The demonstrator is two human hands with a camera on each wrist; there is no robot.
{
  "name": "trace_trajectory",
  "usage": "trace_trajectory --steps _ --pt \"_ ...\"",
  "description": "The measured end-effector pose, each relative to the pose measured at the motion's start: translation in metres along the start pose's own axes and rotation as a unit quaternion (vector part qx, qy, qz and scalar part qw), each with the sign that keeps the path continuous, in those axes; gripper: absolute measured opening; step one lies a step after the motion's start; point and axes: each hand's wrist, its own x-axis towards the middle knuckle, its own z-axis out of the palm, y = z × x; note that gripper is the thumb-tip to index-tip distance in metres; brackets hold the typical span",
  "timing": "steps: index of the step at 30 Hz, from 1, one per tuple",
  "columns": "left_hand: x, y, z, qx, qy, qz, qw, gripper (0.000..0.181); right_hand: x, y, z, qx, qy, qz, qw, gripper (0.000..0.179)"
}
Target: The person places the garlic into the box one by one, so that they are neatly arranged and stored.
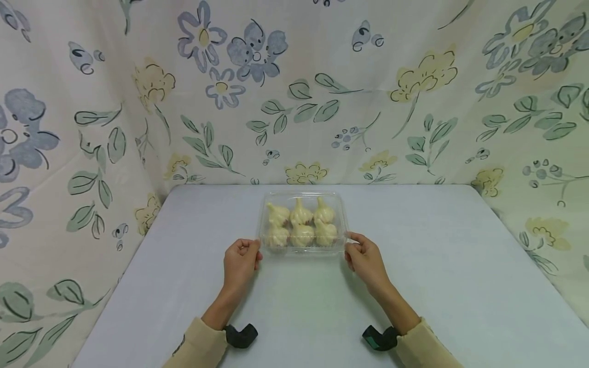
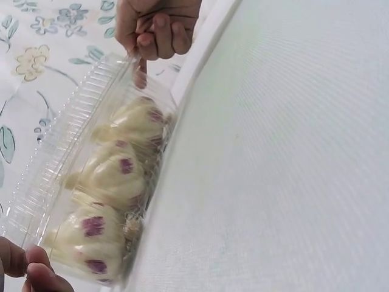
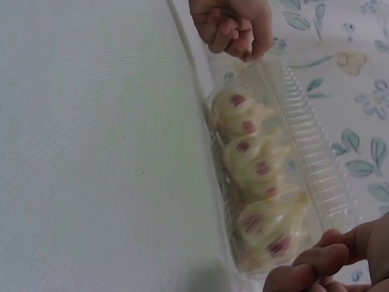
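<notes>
A clear plastic clamshell box [image 1: 306, 251] with a ridged edge sits toward the back of the table. Inside it, pale garlic bulbs [image 1: 302, 236] with purple patches lie in two rows, stems pointing away from me. At the box's near left corner, my left hand [image 1: 241, 261] pinches the edge between thumb and finger. My right hand [image 1: 368, 261] does the same at the near right corner, its index finger extended along the side. In the left wrist view the lid's ridged rim [image 2: 45, 161] appears down on its base.
A white cloth covers the table [image 1: 303, 306]. Behind it and at both sides hangs a flowered curtain [image 1: 303, 138], close to the table's back edge. Black wrist cameras [image 1: 242, 336] are strapped near the beige sleeves.
</notes>
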Motion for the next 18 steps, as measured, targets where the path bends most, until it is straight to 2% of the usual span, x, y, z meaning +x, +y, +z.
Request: trace_trajectory --steps 5,8,13,18 --pt "0.0013 0.0012 -0.0002 -0.042 0.0 -0.006 0.9991 0.013 -0.0002 -0.0001 0.001 -0.002 -0.004 0.004 1.0 0.041" --pt "0.0018 0.0009 -0.0001 -0.05 0.001 -0.009 0.9987 0.012 -0.0006 -0.0001 0.0012 -0.004 -0.005 0.001 1.0 0.042" --pt "0.0008 -0.0012 0.0005 -0.035 0.011 -0.003 0.9993 0.012 -0.0006 0.0005 0.0012 -0.006 -0.002 -0.004 1.0 0.042" --pt "-0.0028 -0.0018 0.0009 -0.006 0.022 0.022 0.9995 0.013 -0.0006 0.0011 0.0008 -0.02 0.004 -0.012 0.9997 0.044"
